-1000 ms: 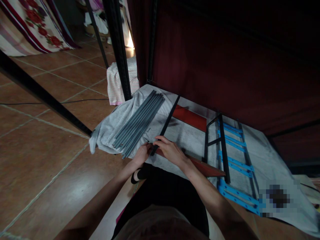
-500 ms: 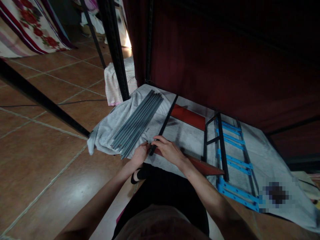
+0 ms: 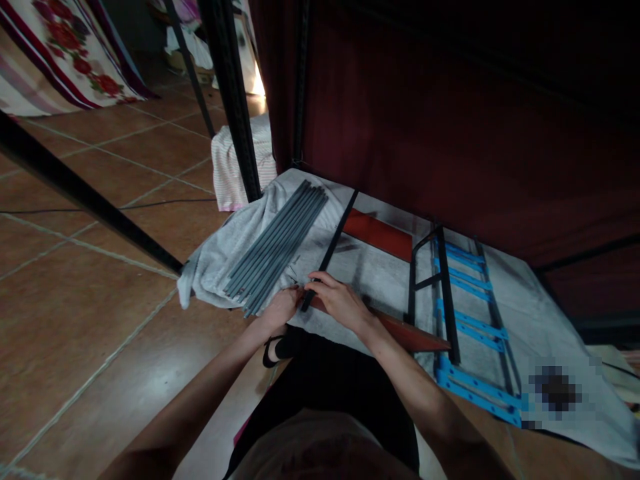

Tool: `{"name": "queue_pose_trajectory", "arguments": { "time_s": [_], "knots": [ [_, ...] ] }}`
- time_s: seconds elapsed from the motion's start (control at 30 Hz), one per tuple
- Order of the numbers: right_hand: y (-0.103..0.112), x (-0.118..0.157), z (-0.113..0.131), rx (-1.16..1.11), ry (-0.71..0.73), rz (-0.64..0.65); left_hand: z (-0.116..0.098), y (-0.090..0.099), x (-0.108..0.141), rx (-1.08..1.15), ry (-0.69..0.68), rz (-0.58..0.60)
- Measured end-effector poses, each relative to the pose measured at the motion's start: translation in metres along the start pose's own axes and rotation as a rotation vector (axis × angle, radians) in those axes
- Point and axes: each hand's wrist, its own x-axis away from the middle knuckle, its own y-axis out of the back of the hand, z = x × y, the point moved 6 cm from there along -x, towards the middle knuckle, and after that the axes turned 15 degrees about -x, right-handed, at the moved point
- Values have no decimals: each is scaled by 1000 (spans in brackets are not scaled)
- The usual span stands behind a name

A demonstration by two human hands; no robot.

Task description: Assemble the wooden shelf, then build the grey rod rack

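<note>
My right hand (image 3: 341, 304) is curled over the near end of a black metal bar (image 3: 332, 247), fingertips on the bar and thumb hidden. Close beside that end, my left hand (image 3: 283, 308) is closed, its fingertips bunched together; whatever they pinch is too small to make out. The bar lies across the ends of two reddish-brown boards, a far board (image 3: 379, 235) and a near board (image 3: 407, 332). At their other ends stands a black metal frame (image 3: 447, 300). Left of the bar lies a bundle of grey rods (image 3: 277, 247), with small thin metal pieces near my left fingertips.
Several blue perforated strips (image 3: 480, 392) with dark rods lie to the right on the grey cloth (image 3: 530, 300). Black posts (image 3: 231, 100) rise at the left, and a slanting black bar (image 3: 95, 193) crosses above the tiled floor. A dark red curtain (image 3: 425, 113) hangs behind.
The view has shifted very slightly. Both hands keep their places at the near end of the black bar, and the boards and rods lie as before.
</note>
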Motion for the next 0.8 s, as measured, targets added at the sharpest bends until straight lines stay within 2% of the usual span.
{"name": "queue_pose_trajectory", "arguments": {
  "time_s": [0.2,0.47,0.8],
  "knots": [
    [1,1,0,-5,2,-10,1,5,-1,-8,4,17],
    [0,0,1,-17,18,-14,-1,0,1,-58,-6,19],
    [0,0,0,-13,15,-11,-1,-1,1,-108,47,34]
  ]
}}
